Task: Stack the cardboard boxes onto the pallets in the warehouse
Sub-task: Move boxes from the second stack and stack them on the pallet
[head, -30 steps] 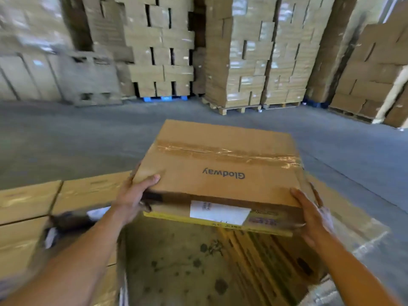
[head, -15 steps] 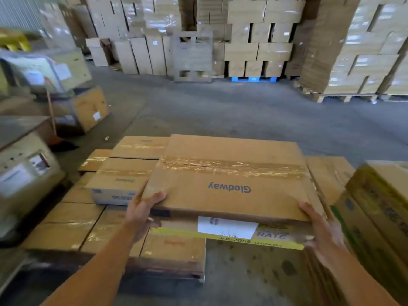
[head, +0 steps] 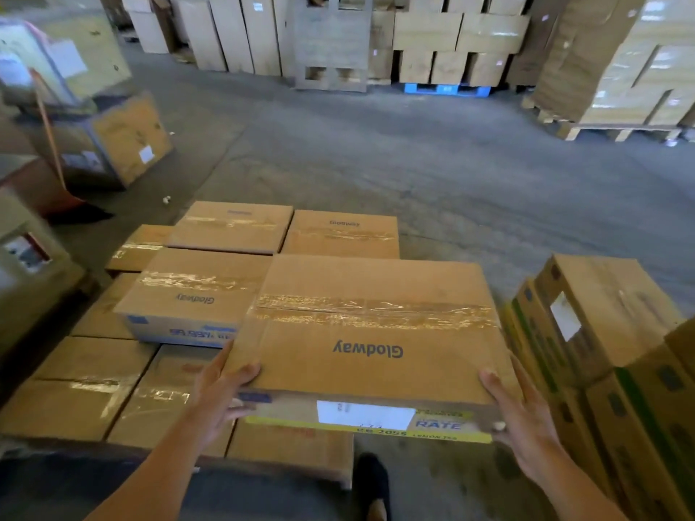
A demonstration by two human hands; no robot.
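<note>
I carry a flat brown Glodway cardboard box (head: 372, 332) with a tape strip across its top and a white label on its near side. My left hand (head: 218, 400) grips its near left corner, thumb on top. My right hand (head: 515, 411) grips the near right corner the same way. The box hangs above the near right part of a low stack of like boxes (head: 94, 385) on the floor. A second layer of that stack holds three boxes, the nearest (head: 195, 295) just left of the carried one. The pallet beneath is hidden.
A stack of boxes with green stripes (head: 601, 332) stands close on my right. My foot (head: 370, 483) is on the floor below the carried box. Large cartons (head: 113, 141) and a broom handle are at the left. Tall pallet loads (head: 620, 69) line the back across grey floor (head: 413, 163).
I have turned left and stepped closer with the box, so the low stack now lies right below and ahead. Both hands keep the same grip.
</note>
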